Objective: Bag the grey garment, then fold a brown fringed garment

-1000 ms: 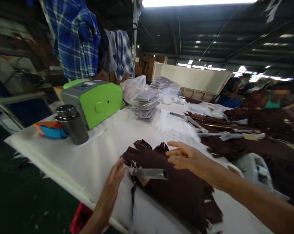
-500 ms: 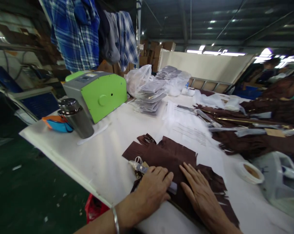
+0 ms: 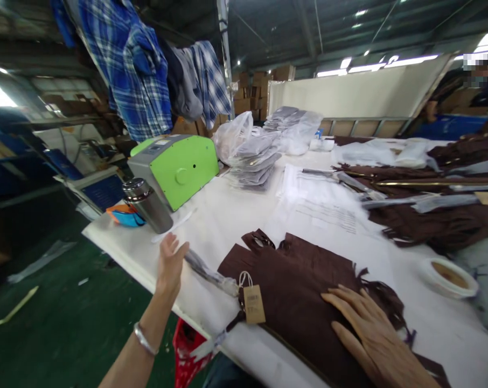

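Observation:
A dark brown piece with fringed edges, leather or fabric (image 3: 292, 280), lies spread on the white table. My right hand (image 3: 361, 328) rests flat on it, fingers stretched out. To its left, my left hand (image 3: 170, 267) is raised above the table edge, thumb and fingers apart. A plastic-wrapped strap (image 3: 207, 272) runs from the brown piece to beside that thumb; whether they touch is unclear. A tan paper tag (image 3: 254, 304) on a white cord lies on the brown piece's left edge. Below it, another strip with a clear plastic end (image 3: 211, 342) hangs toward the table edge.
A steel flask (image 3: 149, 205) and a green and grey machine (image 3: 183, 170) stand at the left. Behind are bagged grey packets (image 3: 254, 161). A tape roll (image 3: 450, 277) and more brown pieces (image 3: 433, 221) lie at the right. A person (image 3: 450, 97) is at the far right.
My left hand has moved left off the brown piece, uncovering the tag. The wrapped strap now stretches out leftward. My right hand stays flat on the piece; the view has shifted.

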{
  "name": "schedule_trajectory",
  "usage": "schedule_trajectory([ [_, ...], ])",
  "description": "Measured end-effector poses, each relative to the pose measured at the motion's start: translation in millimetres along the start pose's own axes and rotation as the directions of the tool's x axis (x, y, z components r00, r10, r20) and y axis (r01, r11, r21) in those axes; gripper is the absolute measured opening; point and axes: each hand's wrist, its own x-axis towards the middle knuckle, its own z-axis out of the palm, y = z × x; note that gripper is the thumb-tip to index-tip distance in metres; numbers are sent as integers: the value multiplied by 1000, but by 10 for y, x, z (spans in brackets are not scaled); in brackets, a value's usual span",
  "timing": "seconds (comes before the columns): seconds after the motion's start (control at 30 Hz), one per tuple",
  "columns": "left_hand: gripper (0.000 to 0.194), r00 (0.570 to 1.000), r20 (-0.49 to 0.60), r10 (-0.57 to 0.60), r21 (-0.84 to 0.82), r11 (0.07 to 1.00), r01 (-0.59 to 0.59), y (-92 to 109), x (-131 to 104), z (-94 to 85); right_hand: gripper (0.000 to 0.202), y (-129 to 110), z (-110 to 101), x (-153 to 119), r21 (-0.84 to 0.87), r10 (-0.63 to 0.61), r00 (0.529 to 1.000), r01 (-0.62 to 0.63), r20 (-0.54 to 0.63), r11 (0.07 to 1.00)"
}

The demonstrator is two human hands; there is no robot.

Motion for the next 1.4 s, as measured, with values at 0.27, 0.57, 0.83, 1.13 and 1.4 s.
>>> schedule_trajectory([
  [0.27, 38, 660, 583, 473, 100, 765, -636, 411, -564, 129, 63, -456, -396, 185, -32, -24, 986, 19, -168, 999],
  [0.57, 16, 233, 938, 258, 118, 395, -911, 392, -831, 550, 63, -523, 99, 139, -268, -250, 968, 242, 6, 932],
  [0.83, 17, 289, 918, 272, 97, 552, -828, 294, -945, 94, 65, -397, -114, 65, -402, -454, 891, 413, -9, 818],
  [1.13, 21, 613, 682, 398, 195, 709, -677, 501, -547, -1, 56, -451, -315, 166, -417, -525, 849, 497, 52, 761],
  [1.4, 16, 165, 892, 420, 10, 347, -938, 657, -412, 1413, 38, -568, -276, 237, -303, -341, 940, 333, 27, 893],
])
